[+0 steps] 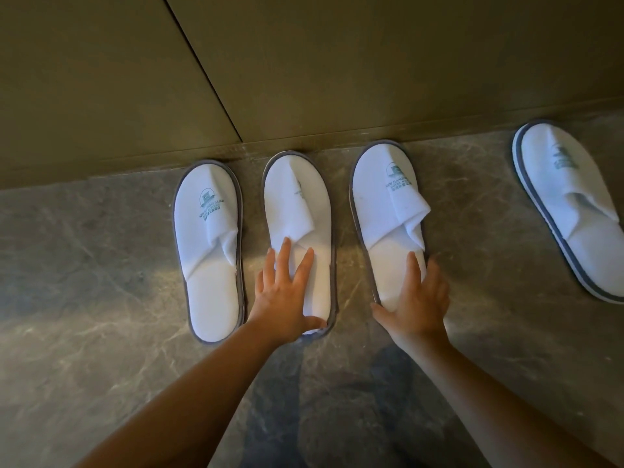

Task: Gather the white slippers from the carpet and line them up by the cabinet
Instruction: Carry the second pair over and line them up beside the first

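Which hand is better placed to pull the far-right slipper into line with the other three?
Probably right: the right hand rests on the third slipper, nearest the stray slipper; the left hand is farther.

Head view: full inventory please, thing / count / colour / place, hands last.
slippers: 4, white with grey edging and a green printed logo, on the stone floor with toes toward the cabinet; first slipper far left, second slipper beside it, third slipper next, fourth slipper set apart at far right and angled
cabinet: 1, olive-brown panels with a dark seam, across the top of the view
floor: 1, grey-brown veined stone, lower part of the view
left hand: 1, fingers spread flat on the heel half of the second slipper
right hand: 1, flat on the heel half of the third slipper, thumb off its edge
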Demonstrator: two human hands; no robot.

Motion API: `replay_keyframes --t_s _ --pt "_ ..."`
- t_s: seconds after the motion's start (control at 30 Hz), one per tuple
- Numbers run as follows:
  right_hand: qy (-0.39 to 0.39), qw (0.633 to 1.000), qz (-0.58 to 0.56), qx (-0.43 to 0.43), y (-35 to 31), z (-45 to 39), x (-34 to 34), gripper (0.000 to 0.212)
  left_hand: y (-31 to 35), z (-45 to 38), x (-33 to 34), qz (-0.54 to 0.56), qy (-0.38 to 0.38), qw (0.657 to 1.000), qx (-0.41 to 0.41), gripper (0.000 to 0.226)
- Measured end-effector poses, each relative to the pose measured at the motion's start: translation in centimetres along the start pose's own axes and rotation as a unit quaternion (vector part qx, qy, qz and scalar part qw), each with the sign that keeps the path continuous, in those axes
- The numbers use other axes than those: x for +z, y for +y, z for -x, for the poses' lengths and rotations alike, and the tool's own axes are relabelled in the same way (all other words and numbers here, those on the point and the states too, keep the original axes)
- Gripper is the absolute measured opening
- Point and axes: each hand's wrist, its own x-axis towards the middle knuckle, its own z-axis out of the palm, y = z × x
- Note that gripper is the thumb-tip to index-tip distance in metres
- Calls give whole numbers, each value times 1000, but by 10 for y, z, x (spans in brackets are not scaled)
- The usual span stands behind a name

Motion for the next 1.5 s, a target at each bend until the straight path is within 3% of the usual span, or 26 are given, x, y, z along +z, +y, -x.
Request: replay_keyframes --t_s 0.27,0.5,0.7,0.97,1.27,1.5 --pt "-8 1000 5 -14 2 0 -4 100 4 1 -4 -3 32 999 2 108" --pt "49 998 -29 -26 25 -10 -40 80 60 -12 -14 45 110 987 112 100" --pt "122 989 -49 63 110 -32 -87 75 123 -41 5 -1 52 986 157 96" --pt "109 978 -51 170 199 -64 -109 94 141 -50 11 -51 19 992 114 99" --pt "157 966 -111 172 205 -74 -98 92 146 -49 8 -87 0 991 99 100" --pt "163 942 -243 163 163 -43 -73 101 145 -47 8 -82 2 991 106 98"
